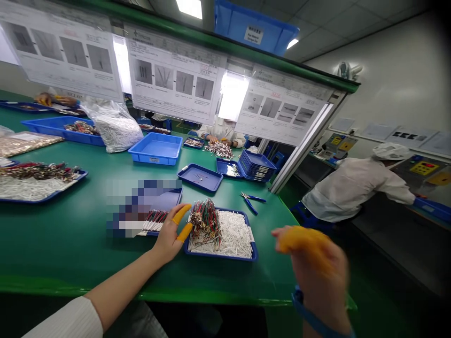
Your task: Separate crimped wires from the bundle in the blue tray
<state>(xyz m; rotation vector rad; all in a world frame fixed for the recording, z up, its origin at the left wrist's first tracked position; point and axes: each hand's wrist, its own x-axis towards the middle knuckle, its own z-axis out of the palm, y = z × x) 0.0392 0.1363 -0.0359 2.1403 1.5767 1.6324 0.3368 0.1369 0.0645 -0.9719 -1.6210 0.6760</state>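
Observation:
My left hand (172, 237), with yellow finger cots, is at the left rim of a blue tray (221, 257). Its thumb and index finger are apart with nothing visible between them. In that tray, a bundle of red, green and black wires with metal ends (207, 223) lies beside a heap of short white sleeves (237, 234). My right hand (313, 256), also in yellow finger cots and with a blue wristband, is raised right of the tray. Motion smears its fingers, so I cannot tell whether it holds anything. Left of my left hand, white-sleeved wires (155, 220) lie in a partly blurred-out tray.
Blue-handled pliers (252, 203) lie behind the tray at right. Further back are a shallow tray (200, 178), stacked trays (258, 165), a blue bin (155, 149) and a plastic bag (114, 126). A co-worker (222, 132) sits opposite. Instruction sheets (172, 77) hang overhead.

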